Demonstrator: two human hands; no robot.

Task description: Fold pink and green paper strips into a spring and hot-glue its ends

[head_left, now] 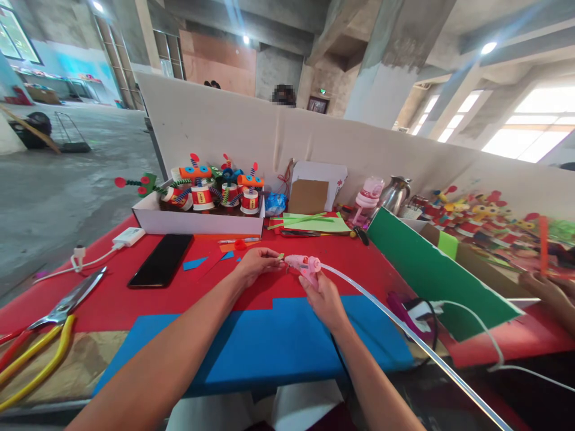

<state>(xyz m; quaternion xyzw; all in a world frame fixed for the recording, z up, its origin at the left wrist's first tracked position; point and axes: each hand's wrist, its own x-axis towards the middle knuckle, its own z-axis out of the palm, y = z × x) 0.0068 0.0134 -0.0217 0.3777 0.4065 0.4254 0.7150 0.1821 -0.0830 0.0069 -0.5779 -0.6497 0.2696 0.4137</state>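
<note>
A pink hot glue gun (pixel 305 267) is gripped in my right hand (pixel 327 300), its nozzle pointing left. A long clear glue stick (pixel 395 315) runs out of its back toward the lower right. My left hand (pixel 259 264) pinches a small greenish piece (pixel 281 257) right at the nozzle; what it is exactly is too small to tell. Under both hands lie red sheeting (pixel 265 287) and blue sheets (pixel 251 341). Left of my left hand are blue and red paper scraps (pixel 195 263), and behind it a small red piece (pixel 240 245).
Paper-cup figures (pixel 202 196) fill a white box (pixel 197 224) at the back left. A phone (pixel 162 261) and large scissors (pixel 58 317) lie left. Green paper strips (pixel 309 221) lie behind. A green-sided box (pixel 431 269) stands right; beyond it shows another person's hand (pixel 545 290).
</note>
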